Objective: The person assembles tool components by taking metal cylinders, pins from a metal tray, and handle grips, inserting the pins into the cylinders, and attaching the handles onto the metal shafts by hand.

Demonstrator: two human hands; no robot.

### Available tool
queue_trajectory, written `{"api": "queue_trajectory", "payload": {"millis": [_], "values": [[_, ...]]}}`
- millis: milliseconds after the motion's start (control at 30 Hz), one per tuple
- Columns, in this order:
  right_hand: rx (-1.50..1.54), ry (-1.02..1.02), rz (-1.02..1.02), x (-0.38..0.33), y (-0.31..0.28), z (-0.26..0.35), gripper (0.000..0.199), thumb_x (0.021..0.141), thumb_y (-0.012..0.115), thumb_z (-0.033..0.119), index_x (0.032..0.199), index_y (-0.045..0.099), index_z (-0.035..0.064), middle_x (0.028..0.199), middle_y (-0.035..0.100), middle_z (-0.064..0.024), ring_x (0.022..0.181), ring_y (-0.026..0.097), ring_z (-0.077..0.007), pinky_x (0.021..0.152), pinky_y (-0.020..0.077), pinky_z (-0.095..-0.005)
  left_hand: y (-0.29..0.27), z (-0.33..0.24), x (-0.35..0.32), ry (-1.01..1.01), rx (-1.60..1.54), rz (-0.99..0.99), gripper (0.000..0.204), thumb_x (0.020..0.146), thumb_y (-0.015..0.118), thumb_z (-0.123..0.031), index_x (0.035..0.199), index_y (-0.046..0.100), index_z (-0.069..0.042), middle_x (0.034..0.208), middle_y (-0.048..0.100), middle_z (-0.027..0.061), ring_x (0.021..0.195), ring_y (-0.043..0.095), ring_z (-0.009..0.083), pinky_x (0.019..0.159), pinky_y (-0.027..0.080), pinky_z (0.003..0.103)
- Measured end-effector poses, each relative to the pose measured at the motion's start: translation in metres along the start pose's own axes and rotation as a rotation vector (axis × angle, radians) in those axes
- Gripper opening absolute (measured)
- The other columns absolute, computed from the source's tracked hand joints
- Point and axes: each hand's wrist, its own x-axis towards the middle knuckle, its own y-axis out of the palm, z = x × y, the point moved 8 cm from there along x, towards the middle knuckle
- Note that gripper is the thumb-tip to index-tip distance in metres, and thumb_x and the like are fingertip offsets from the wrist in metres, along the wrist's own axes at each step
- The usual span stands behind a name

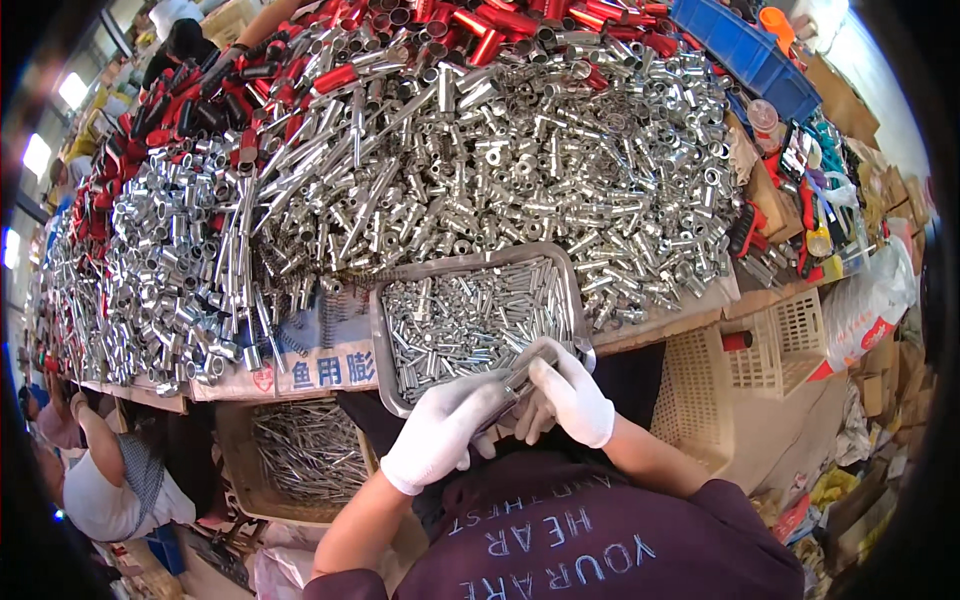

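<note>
Where the worktop (690, 312) ends at its near edge, both gloved hands' fingers (545, 375) close on small metal sleeves above a tray (378, 340) full of them

White-gloved left hand (440, 430) and right hand (572, 395), silvery metal tray (385, 365) of shiny silver sleeves (470, 315), glittering silver heap of tubes (520, 160), red-capped tubes (500, 30), blue crate (745, 50), beige plastic basket (750, 355), maroon shirt (600, 540) with pale lettering

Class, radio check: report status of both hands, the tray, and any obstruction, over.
Left hand and right hand, white-gloved, together at metal tray's near edge, gripping small metal parts. Tray holds small silver tubes. Heap of silver fittings behind tray; nothing blocks hands.
</note>
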Motion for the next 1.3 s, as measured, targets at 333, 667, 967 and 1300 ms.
{"api": "queue_trajectory", "payload": {"millis": [333,667,967,1300], "values": [[-1.252,-0.447,-0.175,0.035,0.01,0.061,0.014,0.093,0.058,0.02,0.101,0.065,0.0105,0.097,0.062,-0.0105,0.086,0.067,-0.0298,0.074,0.0537,-0.0425,-0.036,0.019,-0.01,0.098,-0.181,-0.223,0.04,0.095,0.058,-0.021,0.129,0.055,0.001,0.081,0.057,-0.0016,0.058,0.048,0.0009,0.042,0.036,0.015],[-0.901,-0.466,-0.304,0.037,0.008,0.062,0.011,0.092,0.062,0.013,0.096,0.058,0.0044,0.09,0.065,-0.0162,0.078,0.067,-0.0343,0.069,0.0527,-0.0408,-0.051,0.022,-0.008,0.206,-0.116,-0.373,0.048,0.093,0.064,-0.017,0.136,0.054,0.002,0.077,0.058,-0.0022,0.056,0.047,0.0011,0.044,0.04,0.018],[-1.059,-0.686,-0.118,0.014,0.052,0.091,0.009,0.086,0.067,0.005,0.095,0.063,0.0055,0.078,0.066,-0.0139,0.07,0.067,-0.0291,0.062,0.053,-0.0352,-0.042,-0.012,-0.018,0.509,0.395,-0.581,0.044,0.087,0.07,-0.013,0.126,0.06,0.004,0.088,0.072,0.0153,0.08,0.071,0.0186,0.074,0.054,0.03],[-1.156,-0.932,-0.318,0.002,0.066,0.086,0.012,0.082,0.068,0.001,0.091,0.061,0.0048,0.078,0.065,-0.012,0.069,0.067,-0.0305,0.06,0.0532,-0.0386,-0.036,-0.018,-0.016,0.594,0.349,-0.66,0.039,0.086,0.068,-0.012,0.122,0.061,0.002,0.086,0.069,0.0173,0.074,0.071,0.0208,0.068,0.053,0.03]]}}
